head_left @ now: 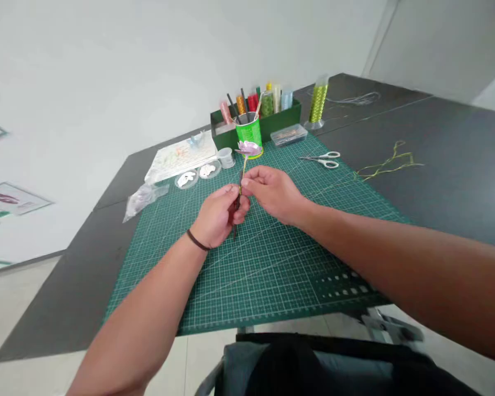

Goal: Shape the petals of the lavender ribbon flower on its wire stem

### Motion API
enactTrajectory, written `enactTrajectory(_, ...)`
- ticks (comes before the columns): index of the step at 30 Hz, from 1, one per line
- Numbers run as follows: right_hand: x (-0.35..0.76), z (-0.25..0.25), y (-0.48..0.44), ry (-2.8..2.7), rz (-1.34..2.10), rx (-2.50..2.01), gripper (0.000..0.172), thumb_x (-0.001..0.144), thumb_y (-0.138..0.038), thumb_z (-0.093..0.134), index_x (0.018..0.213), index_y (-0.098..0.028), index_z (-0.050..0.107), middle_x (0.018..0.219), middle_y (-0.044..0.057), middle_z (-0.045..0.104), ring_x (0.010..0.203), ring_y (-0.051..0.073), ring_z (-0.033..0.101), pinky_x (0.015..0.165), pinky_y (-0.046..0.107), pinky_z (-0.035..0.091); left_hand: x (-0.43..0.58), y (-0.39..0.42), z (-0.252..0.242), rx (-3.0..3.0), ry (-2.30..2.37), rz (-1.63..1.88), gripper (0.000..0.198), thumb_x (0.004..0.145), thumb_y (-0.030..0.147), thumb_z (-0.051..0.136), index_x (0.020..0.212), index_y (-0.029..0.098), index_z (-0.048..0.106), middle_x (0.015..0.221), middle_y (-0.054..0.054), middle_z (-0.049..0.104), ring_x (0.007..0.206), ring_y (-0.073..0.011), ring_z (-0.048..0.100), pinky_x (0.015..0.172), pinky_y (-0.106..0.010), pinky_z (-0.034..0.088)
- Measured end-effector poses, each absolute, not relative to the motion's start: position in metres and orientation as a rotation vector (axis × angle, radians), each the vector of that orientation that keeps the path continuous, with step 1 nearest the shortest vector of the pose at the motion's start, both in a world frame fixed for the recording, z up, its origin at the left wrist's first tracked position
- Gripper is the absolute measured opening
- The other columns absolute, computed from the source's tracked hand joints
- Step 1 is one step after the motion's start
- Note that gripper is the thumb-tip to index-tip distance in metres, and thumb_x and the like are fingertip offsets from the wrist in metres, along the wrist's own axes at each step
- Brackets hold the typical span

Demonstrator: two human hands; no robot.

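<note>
A pale purple artificial flower point(249, 147) stands upright on a thin yellow-green stem point(245, 164) above my two hands. My left hand point(219, 215) is closed around a slim dark rod point(235, 232), whose lower end sticks out below the fingers. Close against it, my right hand point(274, 193) pinches the stem just under the flower, thumb and forefinger together. Fingers hide the place where stem and rod meet, so I cannot tell how they are joined. Both hands are held over the green cutting mat point(264, 275).
Behind the flower stands a green can point(249, 132) of tools, before a dark green box point(278, 122) of thread spools. White-handled scissors point(328, 159), a clear case point(289, 135) and loose yellow-green thread point(390, 164) lie right. Small dishes point(186, 179) and a plastic bag point(142, 201) lie left.
</note>
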State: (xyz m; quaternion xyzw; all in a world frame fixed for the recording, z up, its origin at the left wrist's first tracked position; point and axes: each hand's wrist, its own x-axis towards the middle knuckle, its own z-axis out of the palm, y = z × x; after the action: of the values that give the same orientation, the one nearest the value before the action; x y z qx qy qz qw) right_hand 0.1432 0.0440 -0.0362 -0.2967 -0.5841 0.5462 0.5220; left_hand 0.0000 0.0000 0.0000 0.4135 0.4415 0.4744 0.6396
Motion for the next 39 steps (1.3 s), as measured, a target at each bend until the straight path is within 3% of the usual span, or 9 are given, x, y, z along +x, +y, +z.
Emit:
enactTrajectory(5, 0.143, -0.033, 0.045, -1.437, 1.262, -0.745, 0.014, 0.097, -0.02, 0.065, 0.084, -0.022, 0.059, 0.073, -0.004, 0.069, 0.068, 0.012, 0.062, 0.069, 0.028, 0.049, -0.003, 0.002, 0.001, 0.941, 1.002, 1.051, 0.033, 0.108, 0.019, 0.049, 0.08, 0.012, 0.064, 0.059, 0.004, 0.049, 0.042, -0.0042, 0.032, 0.042, -0.015, 0.025)
enactTrajectory(9, 0.145, -0.036, 0.048, -1.503, 1.226, -0.722, 0.01, 0.096, -0.019, 0.064, 0.087, -0.021, 0.063, 0.074, -0.003, 0.07, 0.069, 0.012, 0.062, 0.07, 0.028, 0.049, -0.004, 0.003, -0.001, 0.957, 1.001, 1.079, 0.033, 0.108, 0.021, 0.051, 0.077, 0.013, 0.062, 0.059, 0.004, 0.048, 0.044, -0.0045, 0.031, 0.043, -0.015, 0.025)
enactTrajectory(14, 0.15, -0.032, 0.048, -1.543, 1.22, -0.847, 0.012, 0.092, -0.018, 0.068, 0.083, -0.02, 0.062, 0.065, -0.004, 0.063, 0.055, 0.01, 0.046, 0.053, 0.026, 0.034, -0.005, 0.004, -0.003, 0.994, 1.005, 1.09, 0.033, 0.104, 0.021, 0.058, 0.071, 0.015, 0.058, 0.059, 0.004, 0.048, 0.045, -0.0047, 0.031, 0.044, -0.016, 0.025)
enactTrajectory(18, 0.152, -0.027, 0.046, -1.546, 1.233, -0.899, 0.013, 0.091, -0.017, 0.067, 0.079, -0.02, 0.061, 0.062, -0.005, 0.058, 0.053, 0.009, 0.04, 0.049, 0.025, 0.027, -0.006, 0.005, -0.004, 1.031, 1.007, 1.109, 0.03, 0.104, 0.021, 0.059, 0.075, 0.014, 0.061, 0.059, 0.004, 0.048, 0.046, -0.0048, 0.031, 0.044, -0.016, 0.026)
enactTrajectory(26, 0.151, -0.026, 0.044, -1.472, 1.281, -0.792, 0.01, 0.088, -0.018, 0.065, 0.08, -0.02, 0.061, 0.061, -0.006, 0.053, 0.056, 0.009, 0.043, 0.052, 0.025, 0.031, -0.006, 0.005, -0.005, 1.084, 0.999, 1.13, 0.028, 0.103, 0.024, 0.064, 0.077, 0.015, 0.062, 0.058, 0.005, 0.048, 0.047, -0.0051, 0.031, 0.045, -0.016, 0.026)
enactTrajectory(39, 0.152, -0.022, 0.042, -1.534, 1.161, -0.87, 0.013, 0.092, -0.016, 0.067, 0.082, -0.02, 0.061, 0.065, -0.004, 0.058, 0.056, 0.009, 0.044, 0.052, 0.026, 0.031, -0.004, 0.007, -0.01, 1.182, 0.985, 1.181, 0.03, 0.095, 0.033, 0.079, 0.077, 0.017, 0.06, 0.059, 0.006, 0.051, 0.048, -0.0049, 0.034, 0.047, -0.017, 0.03)
